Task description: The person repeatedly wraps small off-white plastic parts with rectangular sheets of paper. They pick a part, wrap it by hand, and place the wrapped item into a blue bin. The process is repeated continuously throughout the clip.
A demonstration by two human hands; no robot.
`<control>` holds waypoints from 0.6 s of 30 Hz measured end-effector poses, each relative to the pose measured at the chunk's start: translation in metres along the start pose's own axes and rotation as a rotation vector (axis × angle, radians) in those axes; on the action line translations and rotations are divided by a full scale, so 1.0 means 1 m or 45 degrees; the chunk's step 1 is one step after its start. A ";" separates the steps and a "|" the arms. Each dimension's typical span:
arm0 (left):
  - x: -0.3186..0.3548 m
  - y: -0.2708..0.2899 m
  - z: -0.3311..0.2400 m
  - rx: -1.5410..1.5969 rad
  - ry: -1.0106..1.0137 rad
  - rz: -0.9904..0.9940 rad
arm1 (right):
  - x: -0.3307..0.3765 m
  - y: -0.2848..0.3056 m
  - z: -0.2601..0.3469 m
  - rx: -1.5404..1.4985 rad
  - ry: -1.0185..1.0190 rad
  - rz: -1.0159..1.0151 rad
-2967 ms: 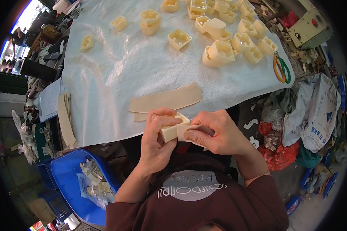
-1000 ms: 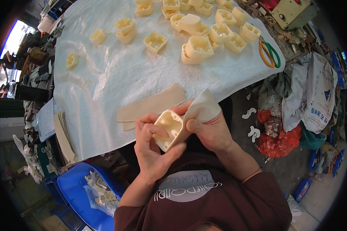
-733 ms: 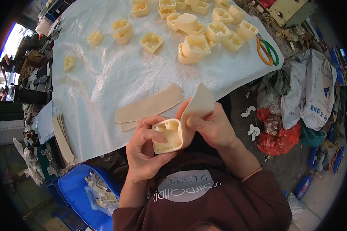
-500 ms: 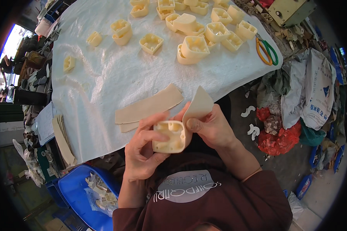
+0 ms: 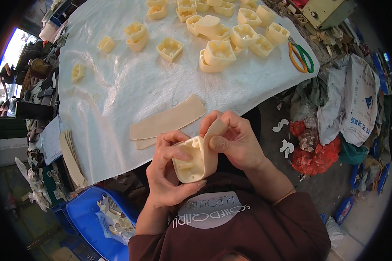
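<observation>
Head view. A pale block [image 5: 195, 162], hollow and four-cornered, was held just off the near edge of the counter [image 5: 104, 113], its open side facing up and toward the viewer. The left hand [image 5: 163, 169] kept a closed grip on it, one finger reaching into the cavity and the thumb laid along the lower wall. The right hand [image 5: 239, 143], also just off the counter's near edge, had its grip pinched on a beige band [image 5: 216, 128], thumb against forefinger. The band's lower end met the block's right wall near its upper corner; how far it ran along that wall could not be told.

On the counter, close to the near edge, two flat strips [image 5: 170, 116] lay partly overlapped; a narrow stack [image 5: 72, 157] of similar pieces lay along the left edge. Other blocks [image 5: 220, 52] crowded the counter's far right part, several piled together, while a few stood apart toward its far left. Scissors [image 5: 311, 65] with orange and green handles rested at the counter's right corner.

Left of the counter lay a white paper [image 5: 52, 138]; below its near left corner stood a blue bin [image 5: 88, 228] containing scraps [image 5: 111, 212]. Right of the counter were a red bag [image 5: 314, 160] and a white sack [image 5: 361, 102].
</observation>
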State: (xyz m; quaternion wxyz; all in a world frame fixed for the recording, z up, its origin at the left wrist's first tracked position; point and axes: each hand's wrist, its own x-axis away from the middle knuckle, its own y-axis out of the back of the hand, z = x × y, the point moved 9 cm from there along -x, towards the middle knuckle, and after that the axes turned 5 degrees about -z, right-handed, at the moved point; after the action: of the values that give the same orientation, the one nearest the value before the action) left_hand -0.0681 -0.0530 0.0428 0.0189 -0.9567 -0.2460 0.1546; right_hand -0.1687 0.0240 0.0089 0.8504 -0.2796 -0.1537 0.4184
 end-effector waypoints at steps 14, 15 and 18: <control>0.006 -0.003 0.001 -0.570 0.110 -0.283 | 0.004 0.002 0.011 0.205 0.424 -0.015; 0.010 -0.001 0.012 -0.503 0.204 -0.312 | 0.003 0.002 0.008 0.119 0.355 -0.017; 0.009 -0.004 0.005 -0.330 0.013 -0.327 | 0.007 0.000 0.004 -0.008 0.251 0.018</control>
State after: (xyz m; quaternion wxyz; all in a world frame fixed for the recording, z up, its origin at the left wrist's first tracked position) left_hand -0.0639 -0.0448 0.0359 -0.0839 -0.9126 -0.3839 0.1132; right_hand -0.1664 0.0314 0.0125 0.8574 -0.3234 -0.0686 0.3944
